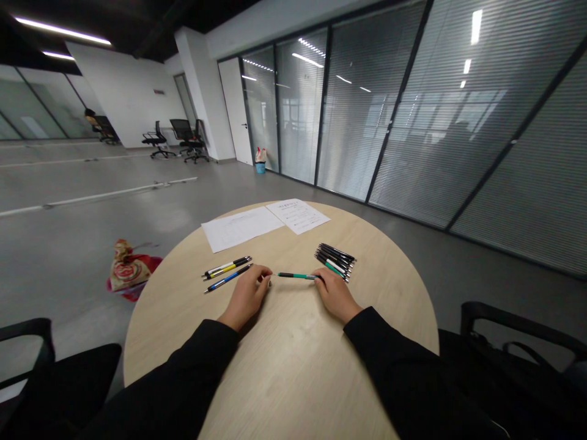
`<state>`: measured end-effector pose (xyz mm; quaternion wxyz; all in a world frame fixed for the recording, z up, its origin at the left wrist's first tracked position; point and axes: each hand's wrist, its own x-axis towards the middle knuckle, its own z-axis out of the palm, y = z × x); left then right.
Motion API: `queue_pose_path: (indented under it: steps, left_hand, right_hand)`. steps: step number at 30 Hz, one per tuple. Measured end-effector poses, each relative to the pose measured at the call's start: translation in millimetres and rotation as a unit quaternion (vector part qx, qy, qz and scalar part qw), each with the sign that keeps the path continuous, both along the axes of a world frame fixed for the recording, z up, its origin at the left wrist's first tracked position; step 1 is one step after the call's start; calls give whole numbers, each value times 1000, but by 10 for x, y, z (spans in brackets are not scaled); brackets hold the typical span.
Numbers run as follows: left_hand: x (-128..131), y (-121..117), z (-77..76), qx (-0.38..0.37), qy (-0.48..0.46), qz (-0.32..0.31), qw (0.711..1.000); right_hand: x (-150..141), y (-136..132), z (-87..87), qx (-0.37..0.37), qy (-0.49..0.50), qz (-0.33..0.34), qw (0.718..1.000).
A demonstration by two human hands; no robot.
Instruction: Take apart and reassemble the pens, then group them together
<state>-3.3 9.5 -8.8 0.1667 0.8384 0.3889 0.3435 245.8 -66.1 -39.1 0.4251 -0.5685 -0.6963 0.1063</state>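
A green and black pen [297, 276] lies level between my hands above the round table. My right hand [334, 293] is closed on its right end, the fingertips pinching the barrel. At its other end is my left hand [250, 292], thumb and fingers pinched together near the thin tip; what they hold, if anything, is too small to make out. Just left of that hand lie a blue pen [227, 279], a yellow pen [224, 269] and a white and black pen [222, 266]. Beside my right hand sits a bunch of several pens [337, 253], mostly black.
Two printed paper sheets [243, 227] lie at the far side of the wooden table [293, 366]. Black chairs [59, 379] stand at both sides. On the floor to the left is a red bin with a paper bag [131, 269]. Glass partitions [358, 116] run behind.
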Motion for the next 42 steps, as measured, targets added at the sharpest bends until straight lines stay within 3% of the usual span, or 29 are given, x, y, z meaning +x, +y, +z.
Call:
queue_pose_path:
  steps: [12,25,35,42]
  left_hand:
    - [27,-45,24,-12,-4,-39,999]
    - [19,-14,-51,-24,-4,4,1000]
    - [35,-51,8,-18,1,-49,999]
    - [12,1,-94,-22,11,-32,999]
  right_hand:
    - [0,1,-21,-1,-5,16,1000]
    - [13,11,-32,2,2,9,1000]
    - [13,9,-65,0,-12,12,1000]
    - [46,31,-89,8,-19,-6,1000]
